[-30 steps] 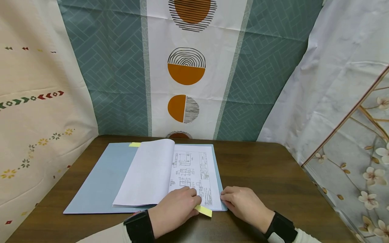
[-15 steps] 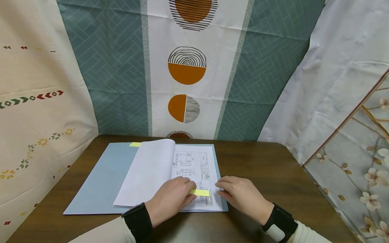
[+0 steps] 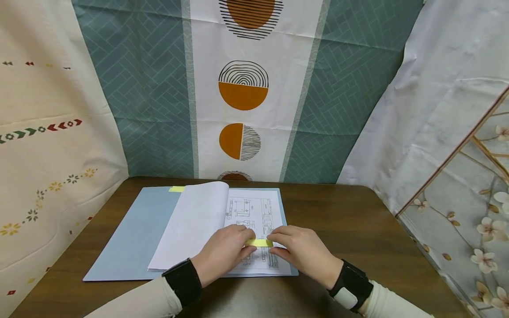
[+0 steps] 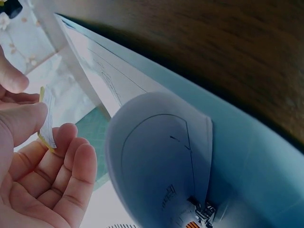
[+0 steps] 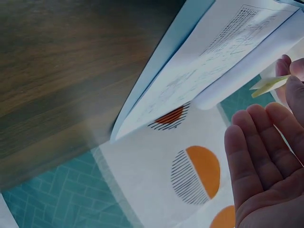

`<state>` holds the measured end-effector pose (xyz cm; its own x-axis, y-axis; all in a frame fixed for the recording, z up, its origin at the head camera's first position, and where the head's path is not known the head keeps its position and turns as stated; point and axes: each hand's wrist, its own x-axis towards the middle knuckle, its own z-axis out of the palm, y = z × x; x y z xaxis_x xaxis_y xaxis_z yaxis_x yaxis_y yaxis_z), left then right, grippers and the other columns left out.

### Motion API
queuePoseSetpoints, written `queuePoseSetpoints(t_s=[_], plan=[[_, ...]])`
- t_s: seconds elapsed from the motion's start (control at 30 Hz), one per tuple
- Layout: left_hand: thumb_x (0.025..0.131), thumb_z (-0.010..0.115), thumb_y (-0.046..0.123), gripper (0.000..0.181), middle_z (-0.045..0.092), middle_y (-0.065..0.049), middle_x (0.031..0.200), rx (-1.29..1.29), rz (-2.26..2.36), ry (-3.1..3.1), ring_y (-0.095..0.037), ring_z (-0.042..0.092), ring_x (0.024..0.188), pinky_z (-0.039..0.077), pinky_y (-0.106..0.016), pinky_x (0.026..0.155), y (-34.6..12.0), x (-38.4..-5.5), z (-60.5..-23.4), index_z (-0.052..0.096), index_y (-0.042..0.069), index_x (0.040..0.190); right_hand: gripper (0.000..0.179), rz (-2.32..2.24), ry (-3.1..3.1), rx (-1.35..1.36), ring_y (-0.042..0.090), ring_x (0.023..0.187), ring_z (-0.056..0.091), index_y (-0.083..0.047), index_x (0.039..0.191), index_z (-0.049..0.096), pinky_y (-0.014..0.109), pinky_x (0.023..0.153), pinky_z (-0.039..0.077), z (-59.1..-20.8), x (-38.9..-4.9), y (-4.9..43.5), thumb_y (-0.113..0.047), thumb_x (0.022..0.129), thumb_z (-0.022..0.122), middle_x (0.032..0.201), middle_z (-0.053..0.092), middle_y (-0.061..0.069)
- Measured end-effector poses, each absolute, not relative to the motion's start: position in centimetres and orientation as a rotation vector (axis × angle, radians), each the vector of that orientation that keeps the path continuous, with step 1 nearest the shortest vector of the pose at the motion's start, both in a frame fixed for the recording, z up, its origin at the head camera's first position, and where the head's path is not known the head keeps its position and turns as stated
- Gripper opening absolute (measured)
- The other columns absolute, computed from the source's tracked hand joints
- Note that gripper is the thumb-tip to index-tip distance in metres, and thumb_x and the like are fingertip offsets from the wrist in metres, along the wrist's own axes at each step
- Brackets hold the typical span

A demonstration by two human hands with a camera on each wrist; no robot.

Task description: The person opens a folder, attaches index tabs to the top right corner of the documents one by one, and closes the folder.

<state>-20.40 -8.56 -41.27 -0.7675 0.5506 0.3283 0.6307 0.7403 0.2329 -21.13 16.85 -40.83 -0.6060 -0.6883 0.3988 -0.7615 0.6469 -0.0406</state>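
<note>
My left hand (image 3: 227, 248) pinches a yellow sticky note strip (image 3: 258, 243) between thumb and fingers, above the printed sheet. In the left wrist view the strip (image 4: 47, 121) bends slightly, with its yellow edge showing. My right hand (image 3: 304, 251) has its fingertips right at the strip's right end, with thumb and forefinger parted; its other fingers (image 5: 254, 142) extend straight in the right wrist view. Below both hands lies an open light-blue folder (image 3: 135, 238) holding a sheet of technical drawings (image 3: 260, 207). A turned-over stack of pages (image 3: 191, 229) curls up on the left.
A second yellow tab (image 3: 176, 189) shows at the folder's far edge, beside the turned pages. The brown wooden table (image 3: 338, 212) carries the folder. Patterned cloths hang around it: a green-and-white cloth (image 3: 159, 88) behind, others at both sides.
My left hand has lifted the yellow strip from the folder's front edge up and away over the drawings. My right hand has left the folder's right edge and come leftward to the strip's end.
</note>
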Motion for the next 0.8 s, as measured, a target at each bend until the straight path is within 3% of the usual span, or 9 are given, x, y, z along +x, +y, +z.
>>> queuePoseSetpoints(t_s=[0.43,0.8], plan=[[0.093,0.092,0.025,0.021,0.072,0.006,0.091,-0.929,-0.493,-2.713,-0.009,0.057,0.079,0.053,-0.028,0.075,-8.27,-20.25,-41.19,0.079,0.013,0.106,0.028,0.298,-2.5,1.177,0.009,0.089,0.074,-0.018,0.107,0.086,0.03,0.082,0.063,-40.72,-21.23,16.04,-0.015,0.083,0.1,0.102,0.081,-0.007],[0.092,0.093,0.026,0.023,0.074,0.004,0.093,-0.937,-0.473,-2.703,-0.01,0.058,0.08,0.054,-0.027,0.075,-8.15,-20.11,-41.42,0.08,0.013,0.107,0.028,0.268,-2.494,1.22,0.009,0.089,0.073,-0.018,0.107,0.086,0.029,0.084,0.063,-40.98,-21.38,16.11,-0.015,0.083,0.1,0.102,0.08,-0.007]])
